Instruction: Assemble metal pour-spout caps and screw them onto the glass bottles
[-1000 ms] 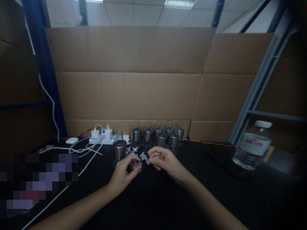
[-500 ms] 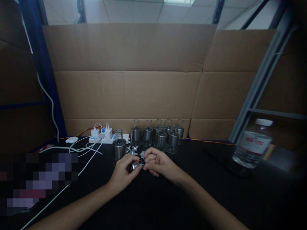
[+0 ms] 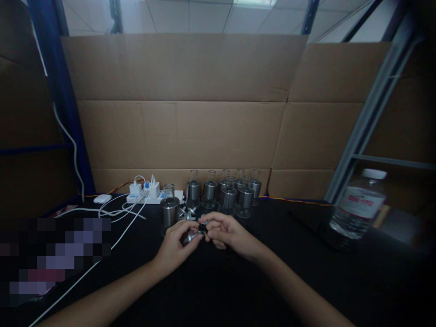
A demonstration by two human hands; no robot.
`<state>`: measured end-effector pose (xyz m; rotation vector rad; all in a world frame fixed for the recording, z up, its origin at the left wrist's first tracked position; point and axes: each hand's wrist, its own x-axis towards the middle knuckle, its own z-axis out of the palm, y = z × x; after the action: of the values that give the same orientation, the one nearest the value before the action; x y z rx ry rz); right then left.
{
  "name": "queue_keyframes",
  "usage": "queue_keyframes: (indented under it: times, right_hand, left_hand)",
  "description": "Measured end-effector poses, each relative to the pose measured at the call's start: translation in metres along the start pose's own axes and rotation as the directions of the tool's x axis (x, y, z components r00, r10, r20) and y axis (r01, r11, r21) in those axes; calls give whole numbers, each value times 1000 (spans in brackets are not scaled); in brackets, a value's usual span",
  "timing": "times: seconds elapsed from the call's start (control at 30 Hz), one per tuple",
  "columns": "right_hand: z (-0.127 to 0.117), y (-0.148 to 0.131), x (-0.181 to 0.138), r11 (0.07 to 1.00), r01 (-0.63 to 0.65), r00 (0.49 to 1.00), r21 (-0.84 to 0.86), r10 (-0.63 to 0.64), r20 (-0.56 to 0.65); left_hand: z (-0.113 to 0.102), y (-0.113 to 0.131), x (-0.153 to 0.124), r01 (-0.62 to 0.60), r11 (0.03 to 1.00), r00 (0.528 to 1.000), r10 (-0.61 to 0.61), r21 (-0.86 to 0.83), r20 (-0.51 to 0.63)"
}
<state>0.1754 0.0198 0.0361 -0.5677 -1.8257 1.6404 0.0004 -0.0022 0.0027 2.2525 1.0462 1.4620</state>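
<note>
While both forearms are reaching in over the black table [image 3: 218, 290], the two hands are meeting low at mid-view, nearly touching. Left hand [image 3: 177, 238]: thumb and fingers are pinching a small metal part [image 3: 189, 237], its shiny side showing between them. Right hand [image 3: 229, 230]: thumb and forefinger are pinching a black piece [image 3: 203, 228], the other fingers curling in behind. Black piece is sitting at the right end of the metal part, between the hands; cannot tell whether the two are joined, fingers covering the contact.

Just beyond the left fingertips, pale crosses [image 3: 188, 213] are lying on the table. Beside them, to the left, one jar [image 3: 170, 210] with a metal band and clear neck is standing upright, its base partly hidden by the left hand. Past the right hand, seven more jars [image 3: 229, 197] are standing upright in a close cluster.

Behind the lone jar, a white power strip [image 3: 156, 199] is carrying plugs [image 3: 154, 190]; white cables [image 3: 126, 211] are trailing left. Far right, a water bottle [image 3: 359, 206], white-capped, is standing well apart from the hands. Cardboard [image 3: 180, 134] is walling off the back.
</note>
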Motion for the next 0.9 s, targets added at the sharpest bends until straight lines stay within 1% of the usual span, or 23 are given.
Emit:
queue_keyframes:
  times: [0.17, 0.3, 0.43, 0.6, 0.73, 0.9]
  right_hand:
    - [1, 1, 0, 1000, 1, 1000, 10, -1, -4]
    - [2, 2, 1, 1000, 16, 999, 3, -16, -35]
    - [2, 3, 1, 1000, 7, 999, -8, -7, -35]
    - [2, 6, 2, 999, 31, 999, -19, -32, -34]
    - [3, 7, 4, 998, 46, 997, -40, -48, -60]
    - [4, 6, 4, 995, 75, 995, -71, -79, -58]
  left_hand:
    - [0, 0, 0, 15, 1000, 1000, -15, 10, 13]
    - [-1, 1, 0, 28, 1000, 999, -28, 8, 19]
    - [0, 0, 0, 55, 998, 998, -54, -40, 29]
    - [2, -3, -1, 92, 988, 996, -89, -124, 30]
    - [3, -5, -1, 110, 983, 994, -106, -144, 34]
    - [3, -6, -1, 125, 981, 992, -120, -150, 45]
